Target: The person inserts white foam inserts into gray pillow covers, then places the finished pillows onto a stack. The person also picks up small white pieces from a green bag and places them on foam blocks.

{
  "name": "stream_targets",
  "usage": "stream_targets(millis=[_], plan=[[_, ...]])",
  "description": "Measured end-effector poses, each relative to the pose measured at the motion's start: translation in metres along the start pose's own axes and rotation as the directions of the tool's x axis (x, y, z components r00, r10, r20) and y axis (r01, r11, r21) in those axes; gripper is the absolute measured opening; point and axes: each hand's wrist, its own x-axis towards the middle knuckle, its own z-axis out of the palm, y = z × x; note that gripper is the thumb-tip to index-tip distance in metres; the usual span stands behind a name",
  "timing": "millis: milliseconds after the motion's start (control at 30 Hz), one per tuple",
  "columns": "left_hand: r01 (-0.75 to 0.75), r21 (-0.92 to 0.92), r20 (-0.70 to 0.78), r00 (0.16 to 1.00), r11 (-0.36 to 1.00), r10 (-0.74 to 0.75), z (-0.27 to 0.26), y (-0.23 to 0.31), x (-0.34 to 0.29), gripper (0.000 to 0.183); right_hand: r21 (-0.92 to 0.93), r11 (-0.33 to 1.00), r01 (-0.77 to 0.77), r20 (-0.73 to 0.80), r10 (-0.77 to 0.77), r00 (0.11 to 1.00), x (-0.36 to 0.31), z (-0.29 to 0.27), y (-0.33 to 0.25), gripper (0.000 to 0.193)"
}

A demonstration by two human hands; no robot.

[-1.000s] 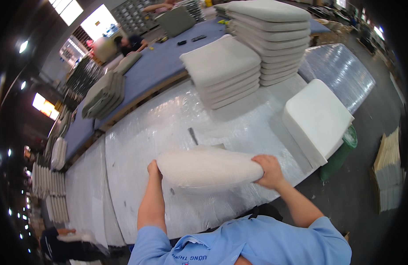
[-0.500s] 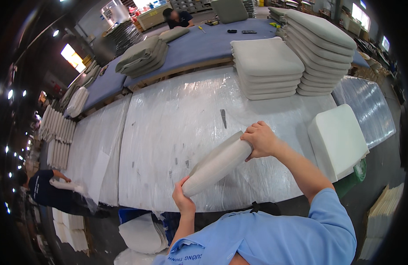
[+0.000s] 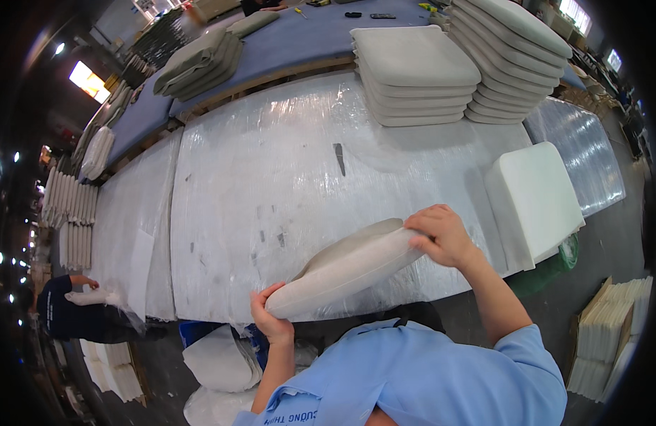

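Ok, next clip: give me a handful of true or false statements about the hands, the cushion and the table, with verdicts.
1. Both hands grip one pale grey cushion. True: the left hand holds its near end, the right hand its far end.
2. The cushion lies flat on the table. False: it is held tilted above the plastic-covered table, near its front edge.
3. Two stacks of grey cushions stand at the table's far right. True.
4. The white foam block lies left of the hands. False: it lies to their right, at the table's edge.
5. The left hand holds scissors. False: only the cushion.
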Motion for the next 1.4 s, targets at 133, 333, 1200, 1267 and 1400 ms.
stream_targets(millis=[133,333,1200,1267,1400], plan=[[0.023,-0.006,-0.006,1.000,1.000,-0.023,-0.004,-0.005,0.005,0.068,0.586,0.773,-0.243,-0.096,0.364,0.926,-0.014,0.019,0.049,0.044],[0.057,0.078,0.030,0.998,0.995,-0.059,-0.004,0.002,0.013,0.068,0.829,0.519,-0.208,-0.087,0.487,0.869,-0.009,0.042,0.076,0.074],[0.311,0.329,0.135,0.919,0.892,-0.370,-0.022,0.043,-0.061,0.053,0.898,0.440,0.000,-0.321,0.655,0.684,0.004,0.071,0.092,0.074],[-0.303,0.658,0.479,0.875,0.690,-0.072,-0.022,0.021,-0.067,0.055,0.771,0.622,0.138,-0.512,0.478,0.713,0.039,0.030,0.054,0.073],[0.507,0.180,0.416,0.737,0.843,-0.533,0.007,-0.051,-0.044,0.052,0.404,0.811,0.423,-0.686,-0.038,0.727,0.087,-0.012,-0.017,0.065]])
